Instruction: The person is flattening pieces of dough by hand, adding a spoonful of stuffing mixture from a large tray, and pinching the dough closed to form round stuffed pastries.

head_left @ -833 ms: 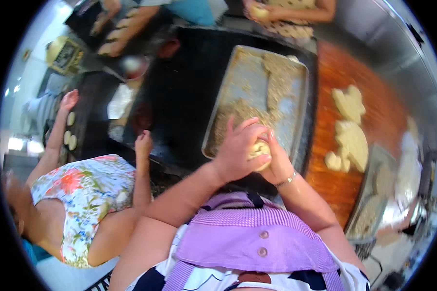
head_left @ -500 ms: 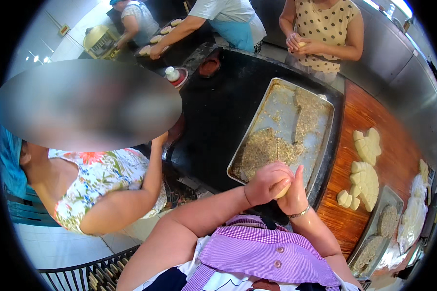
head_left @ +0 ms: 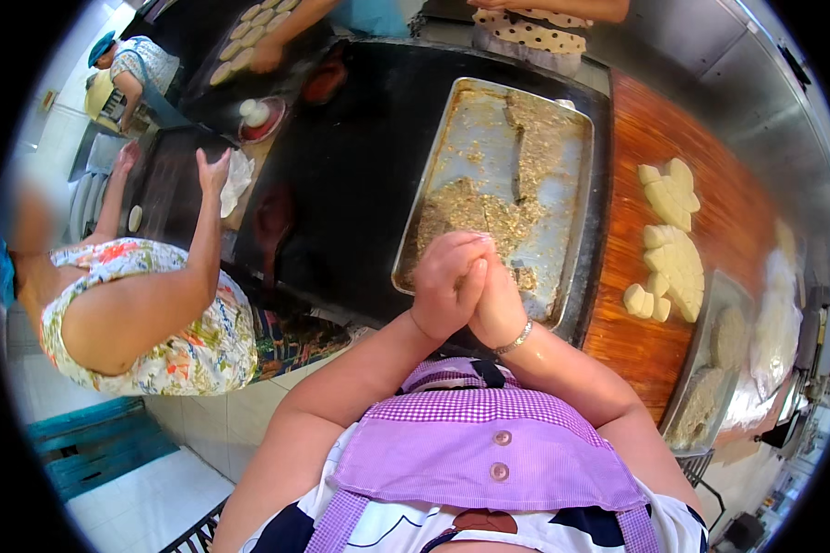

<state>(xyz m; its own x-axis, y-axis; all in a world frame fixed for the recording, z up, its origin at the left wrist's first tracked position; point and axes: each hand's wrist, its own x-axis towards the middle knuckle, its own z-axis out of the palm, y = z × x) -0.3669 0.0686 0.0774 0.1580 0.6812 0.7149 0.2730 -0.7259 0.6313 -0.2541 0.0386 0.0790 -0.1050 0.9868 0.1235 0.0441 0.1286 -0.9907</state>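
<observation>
My left hand (head_left: 444,281) and my right hand (head_left: 496,300) are closed together over the near end of a metal tray (head_left: 573,276). Their fingers wrap over each other. The pale piece of dough seen between them a moment ago is hidden inside. A bracelet (head_left: 516,338) circles my right wrist. Inside the tray, a crumbly brown filling (head_left: 456,212) lies in a mound just beyond my fingers. A second strip of filling (head_left: 549,138) runs along the tray's far right side.
Cut dough portions (head_left: 678,263) and another dough cluster (head_left: 670,194) rest on the wooden board (head_left: 631,359) to my right. Beside them stands a long pan (head_left: 710,369) with brown lumps. A co-worker in a floral top (head_left: 194,323) raises both hands at left.
My hands have closed further around the dough, covering it. The view has shifted, and the co-worker at left has turned away with arms raised.
</observation>
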